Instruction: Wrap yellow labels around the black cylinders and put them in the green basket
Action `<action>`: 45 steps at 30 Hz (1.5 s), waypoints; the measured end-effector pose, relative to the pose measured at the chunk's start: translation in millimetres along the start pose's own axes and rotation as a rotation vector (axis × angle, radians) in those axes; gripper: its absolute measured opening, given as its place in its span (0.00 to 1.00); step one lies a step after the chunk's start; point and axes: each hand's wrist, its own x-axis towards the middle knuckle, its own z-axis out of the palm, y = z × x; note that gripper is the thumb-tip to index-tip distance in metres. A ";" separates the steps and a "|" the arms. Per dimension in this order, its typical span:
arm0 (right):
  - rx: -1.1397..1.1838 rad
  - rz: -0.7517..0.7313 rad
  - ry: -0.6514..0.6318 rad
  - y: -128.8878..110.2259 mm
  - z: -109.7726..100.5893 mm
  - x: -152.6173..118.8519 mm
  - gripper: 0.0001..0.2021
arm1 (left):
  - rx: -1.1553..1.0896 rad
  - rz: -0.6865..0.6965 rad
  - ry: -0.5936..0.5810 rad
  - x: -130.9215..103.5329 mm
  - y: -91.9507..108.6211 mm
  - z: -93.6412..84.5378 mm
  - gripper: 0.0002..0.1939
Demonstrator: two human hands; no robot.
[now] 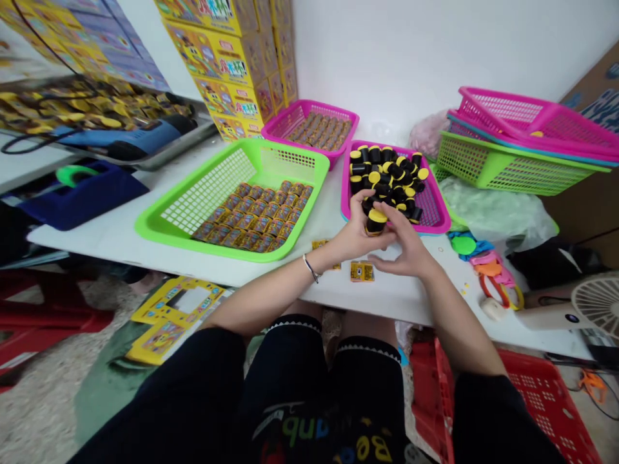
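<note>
A small black cup with a yellow lid [376, 221] is upright in my left hand [355, 235], whose fingers curl round it. My right hand [409, 248] is close on the other side. Its fingertips reach the lid's edge, while its thumb stands apart below. Under my hands, a small stack of printed yellow labels [362, 271] lies on the white table [309, 283]. Another yellow label piece [319, 245] is partly hidden by my left wrist. Just beyond my hands, a pink basket [442, 216] holds many loose black cups with yellow lids [387, 171].
A green basket [145, 222] with rows of wrapped cups [256, 216] stands left. Behind it is another filled pink basket [271, 129] beside stacked yellow boxes [227, 64]. Nested baskets [522, 161], colored rings [488, 270] and a fan [597, 303] occupy the right side.
</note>
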 end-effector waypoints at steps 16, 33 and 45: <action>0.456 0.070 0.549 -114.5 -79.5 90.7 0.11 | -0.475 0.197 0.323 48.5 149.5 23.2 0.17; 0.324 0.159 0.400 -65.4 -39.7 108.8 0.13 | -0.459 0.058 0.353 75.7 130.5 13.2 0.18; 0.427 0.206 0.491 -49.7 -78.4 100.2 0.16 | 0.147 0.281 0.256 65.6 138.6 11.4 0.20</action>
